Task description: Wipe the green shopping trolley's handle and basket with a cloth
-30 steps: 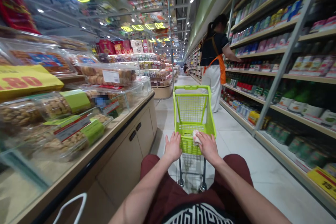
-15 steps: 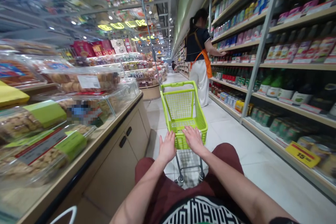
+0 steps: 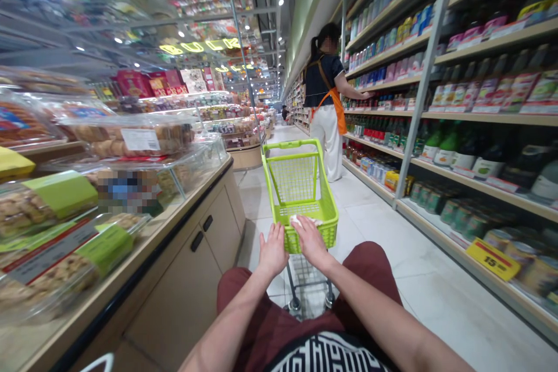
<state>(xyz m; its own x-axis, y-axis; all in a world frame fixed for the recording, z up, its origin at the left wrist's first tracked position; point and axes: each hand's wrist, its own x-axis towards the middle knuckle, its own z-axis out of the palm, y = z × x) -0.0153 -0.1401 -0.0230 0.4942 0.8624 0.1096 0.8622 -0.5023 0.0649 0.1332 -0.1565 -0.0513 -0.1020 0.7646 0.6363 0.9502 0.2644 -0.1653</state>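
A lime-green shopping cart basket [image 3: 300, 209] stands on its wheeled frame between my knees. My left hand [image 3: 274, 251] lies on the near left corner of its rim, fingers stretched and thumb apart. My right hand [image 3: 308, 238] rests over the near rim with a crumpled white cloth [image 3: 297, 220] under its fingers; whether it is cloth or paper tissue I cannot tell. Most of the cloth is covered by the hand. Inside the basket no goods show.
On the left runs a wooden counter [image 3: 218, 244] with plastic boxes of baked snacks [image 3: 126, 136]. Shelves of bottles and cans [image 3: 453, 151] line the right. Ahead, a person in an orange apron [image 3: 326, 93] reaches to a shelf. Pale tiles [image 3: 370, 215] cover the floor.
My right hand has slid left along the near rim, closer to my left hand, and more of the white cloth shows. My left hand stays at the left corner.
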